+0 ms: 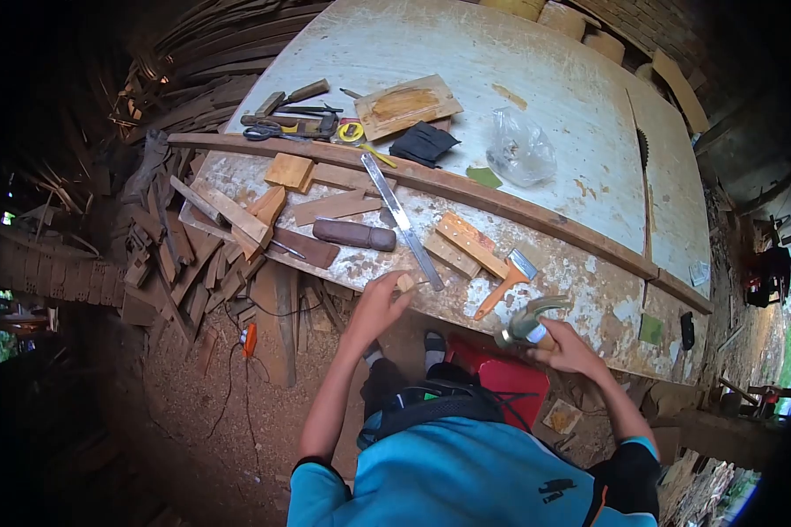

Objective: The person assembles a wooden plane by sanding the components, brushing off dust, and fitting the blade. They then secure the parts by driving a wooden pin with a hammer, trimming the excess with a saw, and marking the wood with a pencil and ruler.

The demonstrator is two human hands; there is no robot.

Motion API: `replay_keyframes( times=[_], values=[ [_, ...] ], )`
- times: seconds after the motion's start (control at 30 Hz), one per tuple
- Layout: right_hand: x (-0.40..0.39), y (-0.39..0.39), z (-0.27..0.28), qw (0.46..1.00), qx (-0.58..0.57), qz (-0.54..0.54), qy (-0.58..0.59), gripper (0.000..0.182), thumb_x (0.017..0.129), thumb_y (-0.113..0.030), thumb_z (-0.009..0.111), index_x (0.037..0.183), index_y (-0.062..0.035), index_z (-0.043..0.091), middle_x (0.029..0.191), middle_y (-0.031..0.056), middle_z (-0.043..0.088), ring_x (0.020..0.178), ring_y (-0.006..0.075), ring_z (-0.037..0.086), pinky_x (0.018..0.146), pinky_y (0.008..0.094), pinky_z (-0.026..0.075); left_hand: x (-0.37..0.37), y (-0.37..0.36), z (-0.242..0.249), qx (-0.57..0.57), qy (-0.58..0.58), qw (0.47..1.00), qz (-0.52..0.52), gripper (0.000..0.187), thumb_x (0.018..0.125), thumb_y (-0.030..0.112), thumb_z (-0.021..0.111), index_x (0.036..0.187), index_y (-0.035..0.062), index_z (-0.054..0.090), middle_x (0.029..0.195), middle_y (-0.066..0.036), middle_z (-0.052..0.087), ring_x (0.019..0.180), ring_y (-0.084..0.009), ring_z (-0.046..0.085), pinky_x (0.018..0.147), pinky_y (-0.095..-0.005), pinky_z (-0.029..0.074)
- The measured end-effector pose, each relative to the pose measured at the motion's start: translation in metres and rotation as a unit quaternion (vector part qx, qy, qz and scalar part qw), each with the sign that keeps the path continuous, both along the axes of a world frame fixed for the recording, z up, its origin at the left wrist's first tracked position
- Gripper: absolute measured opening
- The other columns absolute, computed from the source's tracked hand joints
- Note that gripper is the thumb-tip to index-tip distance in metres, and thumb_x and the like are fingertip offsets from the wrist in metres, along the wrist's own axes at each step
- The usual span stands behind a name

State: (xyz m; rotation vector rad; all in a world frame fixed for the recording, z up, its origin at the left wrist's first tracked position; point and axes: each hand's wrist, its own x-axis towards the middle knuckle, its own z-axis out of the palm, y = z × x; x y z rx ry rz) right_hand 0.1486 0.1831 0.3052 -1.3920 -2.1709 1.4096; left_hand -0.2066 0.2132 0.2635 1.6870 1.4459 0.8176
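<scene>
At the table's near edge, my left hand is closed on a small wooden piece, with a thin dark tip pointing right from it. My right hand grips a hammer close to its metal head, just off the front edge. Between the hands, a brush with an orange handle lies on the table. Behind it are wooden blocks with small round marks. A metal ruler lies just beyond my left hand, beside a dark wooden tool.
A long wooden beam crosses the worktable. Beyond it lie a tape measure, scissors, a black cloth and a plastic bag. Below stands a red stool; scrap wood is piled at left.
</scene>
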Motion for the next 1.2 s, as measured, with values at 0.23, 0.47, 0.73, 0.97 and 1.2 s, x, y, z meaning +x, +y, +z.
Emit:
replay_keyframes(
  times=[0.23,0.47,0.73,0.97,1.2],
  values=[
    [-0.133,0.01,0.03,0.988,0.135,-0.058,-0.048,0.037,0.083,-0.017,0.057,0.114,0.0022,0.052,0.087,0.0268,0.06,0.081,0.0462,0.057,0.071,0.0487,0.046,-0.016,0.013,-0.001,0.001,-0.046,0.998,-0.042,0.035,0.081,0.017,0.063,0.105,-0.0062,0.054,0.083,-0.028,0.061,0.081,-0.0416,0.061,0.068,-0.0435,0.047],
    [-0.174,-0.003,0.026,0.968,0.205,-0.138,-0.034,0.039,0.084,-0.016,0.054,0.115,0.0081,0.049,0.086,0.0284,0.058,0.079,0.0443,0.057,0.068,0.0442,0.046,-0.028,0.018,-0.009,0.028,-0.004,0.997,-0.076,0.028,0.081,0.015,0.064,0.098,-0.0045,0.054,0.071,-0.02,0.06,0.065,-0.0303,0.061,0.059,-0.0378,0.045],
    [-0.177,0.008,0.001,0.957,0.2,-0.207,-0.031,0.029,0.077,-0.011,0.055,0.097,0.0103,0.058,0.08,0.0302,0.059,0.074,0.0461,0.057,0.068,0.0501,0.047,-0.038,0.026,-0.015,0.042,0.014,0.994,-0.099,0.03,0.083,0.019,0.062,0.099,-0.0042,0.054,0.066,-0.02,0.057,0.061,-0.0301,0.059,0.06,-0.0386,0.045],
    [-0.177,0.001,0.051,0.946,0.2,-0.249,0.057,0.031,0.08,-0.015,0.056,0.102,0.0076,0.058,0.081,0.0283,0.061,0.076,0.0428,0.06,0.067,0.0452,0.048,-0.06,0.01,-0.026,-0.061,-0.041,0.996,-0.052,0.037,0.076,0.019,0.069,0.104,0.0001,0.055,0.09,-0.017,0.065,0.081,-0.0234,0.062,0.07,-0.0347,0.047],
    [-0.183,-0.003,0.019,0.978,0.111,-0.166,-0.066,0.041,0.079,-0.015,0.055,0.112,0.0082,0.052,0.077,0.0304,0.059,0.076,0.0455,0.059,0.069,0.0507,0.046,-0.045,0.013,0.007,-0.072,0.092,0.99,-0.076,0.034,0.071,0.018,0.07,0.097,-0.0021,0.06,0.074,-0.023,0.063,0.074,-0.0351,0.063,0.067,-0.0393,0.048]
  ],
)
